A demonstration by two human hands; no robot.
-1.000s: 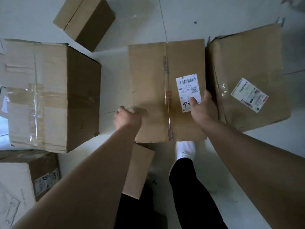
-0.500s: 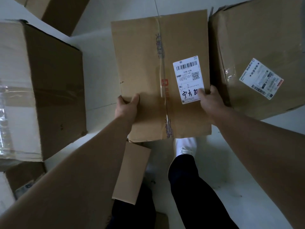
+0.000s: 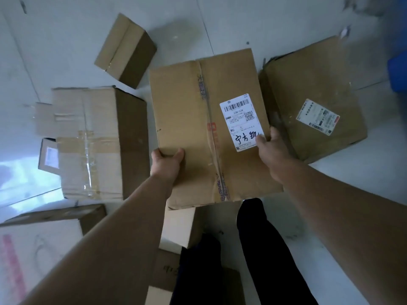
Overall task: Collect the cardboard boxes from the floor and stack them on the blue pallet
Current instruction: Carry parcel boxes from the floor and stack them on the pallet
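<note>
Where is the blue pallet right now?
Only a blue corner shows at the head view's far right edge, likely the pallet, just beyond the crumpled labelled box on the floor.

We saw both hands on a labelled box (image 3: 187, 119): left hand (image 3: 167, 164) clamped on its near-left edge, right hand (image 3: 272, 151) on the right edge w/ thumb on the white label (image 3: 241, 122). Other boxes lay on the floor (image 3: 66, 40) around it; a blue pallet (image 3: 397, 72) corner showed at far right.
</note>
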